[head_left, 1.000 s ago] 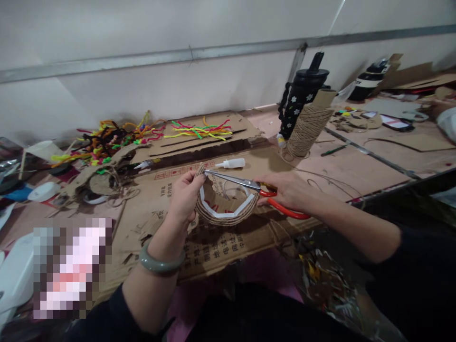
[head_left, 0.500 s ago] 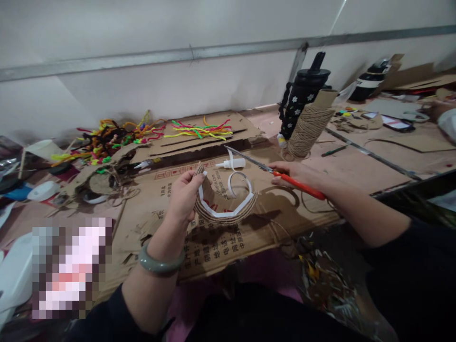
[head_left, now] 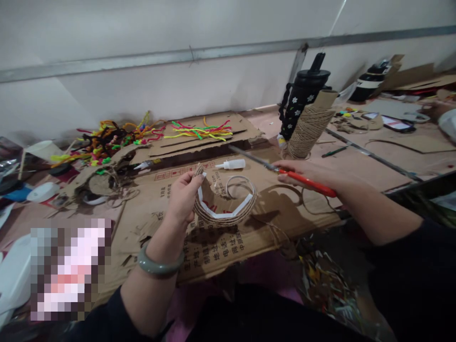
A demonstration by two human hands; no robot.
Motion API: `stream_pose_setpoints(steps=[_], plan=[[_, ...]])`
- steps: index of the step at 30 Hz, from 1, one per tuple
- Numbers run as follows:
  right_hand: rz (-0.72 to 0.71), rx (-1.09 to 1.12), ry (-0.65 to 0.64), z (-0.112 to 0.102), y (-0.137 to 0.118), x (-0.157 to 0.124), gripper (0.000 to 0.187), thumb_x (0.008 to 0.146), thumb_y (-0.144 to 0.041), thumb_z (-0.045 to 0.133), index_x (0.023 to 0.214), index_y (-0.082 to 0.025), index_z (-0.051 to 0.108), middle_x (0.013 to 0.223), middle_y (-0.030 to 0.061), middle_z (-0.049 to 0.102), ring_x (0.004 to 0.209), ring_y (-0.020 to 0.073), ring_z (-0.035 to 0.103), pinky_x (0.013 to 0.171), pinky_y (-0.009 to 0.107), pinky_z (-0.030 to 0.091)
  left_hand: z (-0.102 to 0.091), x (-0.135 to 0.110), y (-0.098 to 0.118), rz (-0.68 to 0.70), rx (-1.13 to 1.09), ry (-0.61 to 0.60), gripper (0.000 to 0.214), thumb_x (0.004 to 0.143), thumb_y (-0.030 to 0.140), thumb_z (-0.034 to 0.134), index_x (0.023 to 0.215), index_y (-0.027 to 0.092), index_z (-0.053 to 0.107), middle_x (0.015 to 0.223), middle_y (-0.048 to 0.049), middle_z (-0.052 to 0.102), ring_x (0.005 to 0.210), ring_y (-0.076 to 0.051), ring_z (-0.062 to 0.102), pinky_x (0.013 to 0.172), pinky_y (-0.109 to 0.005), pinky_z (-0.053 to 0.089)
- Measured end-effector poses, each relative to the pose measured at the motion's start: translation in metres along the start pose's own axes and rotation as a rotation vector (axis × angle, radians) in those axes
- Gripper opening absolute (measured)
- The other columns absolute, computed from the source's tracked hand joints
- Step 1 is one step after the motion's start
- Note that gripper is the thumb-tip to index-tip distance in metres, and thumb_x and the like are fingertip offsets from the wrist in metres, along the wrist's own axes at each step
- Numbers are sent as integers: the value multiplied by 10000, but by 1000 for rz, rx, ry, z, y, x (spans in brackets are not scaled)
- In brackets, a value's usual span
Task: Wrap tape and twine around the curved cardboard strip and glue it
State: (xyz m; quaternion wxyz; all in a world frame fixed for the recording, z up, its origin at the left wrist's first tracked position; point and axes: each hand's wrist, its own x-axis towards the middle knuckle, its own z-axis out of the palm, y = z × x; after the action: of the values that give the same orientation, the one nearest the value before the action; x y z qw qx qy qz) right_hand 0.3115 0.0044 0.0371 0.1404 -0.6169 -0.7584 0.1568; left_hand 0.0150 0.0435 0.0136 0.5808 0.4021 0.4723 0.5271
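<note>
The band (head_left: 228,220), wound in twine and bent into an open curve, is held over the cardboard (head_left: 142,202) in front of the person; whether its lower side is touched by the cardboard cannot be told. Its left end is pinched between the thumb and fingers of the left hand (head_left: 182,195), above whose wrist a bangle (head_left: 159,264) is worn. The inside of the curve is lined with a white strip (head_left: 228,214), and by the band's right end a loose loop (head_left: 241,177) is formed. The scissors (head_left: 307,182) are grasped by their red handles in the right hand (head_left: 302,171), well apart from the band; the blades are pointed away and to the left, blurred, so that it cannot be told whether they are parted. Just beyond the loop a small bottle (head_left: 235,164) is laid on its side, its nozzle turned left. Farther back, bright pipe cleaners (head_left: 201,130) are spread on a second piece of cardboard (head_left: 245,122), and a tangled pile (head_left: 110,137) is heaped to their left. To the right, a leaning twine cone (head_left: 309,130) is stood before a black tumbler (head_left: 303,95) dotted with white flowers. At the far right edge, part of a co-worker's hand (head_left: 435,110) is seen, with a phone (head_left: 397,123) placed nearby on the table (head_left: 381,166).
</note>
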Motion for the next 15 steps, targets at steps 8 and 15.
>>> stream_pose_setpoints(steps=[8,15], plan=[[378,-415,6,13,19,26,577,832,-482,534,1331,-191,519,1155,142,691,973,310,670,770,367,492,1,-1,1,-6,12,-33,260,533,311,760,654,154,591,528,-5,651,413,-106,534,416,-208,429],[376,-482,42,12,0,38,503,867,-479,503,1252,-164,585,1195,181,662,1047,339,639,795,400,478,-2,1,1,5,-6,-17,263,523,295,767,670,156,599,530,-4,654,425,-105,546,435,-204,433]])
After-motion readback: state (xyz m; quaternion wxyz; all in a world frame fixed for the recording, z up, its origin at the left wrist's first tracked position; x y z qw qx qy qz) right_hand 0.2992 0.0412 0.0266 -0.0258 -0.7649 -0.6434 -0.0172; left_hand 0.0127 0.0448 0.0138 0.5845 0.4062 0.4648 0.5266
